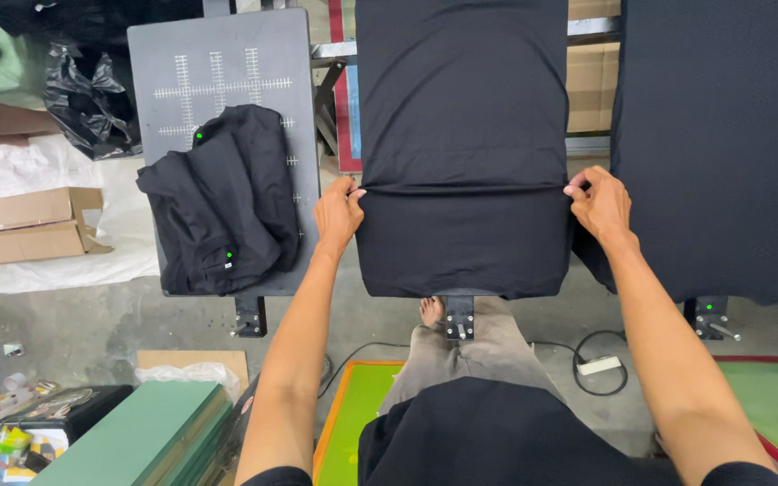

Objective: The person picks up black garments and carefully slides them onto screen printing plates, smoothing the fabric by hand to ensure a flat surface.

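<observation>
Left hand (339, 214) pinching black shirt (461, 144) left edge | right hand (598, 205) pinching right edge | shirt on platen

The person wears a black short-sleeved cotton shirt (488, 432). Its fabric is plain, with no print or pattern visible, and it fills the lower middle of the view. The edges of the two short black sleeves show at the bottom, one on each upper arm. Both forearms are bare from the sleeves down to the wrists. The left hand (338, 216) and the right hand (601, 205) wear no gloves, and no ring, watch or bracelet can be seen. Below the shirt there are grey-brown loose cloth trousers (474, 346). One bare foot (431, 310) shows, without a shoe.
</observation>
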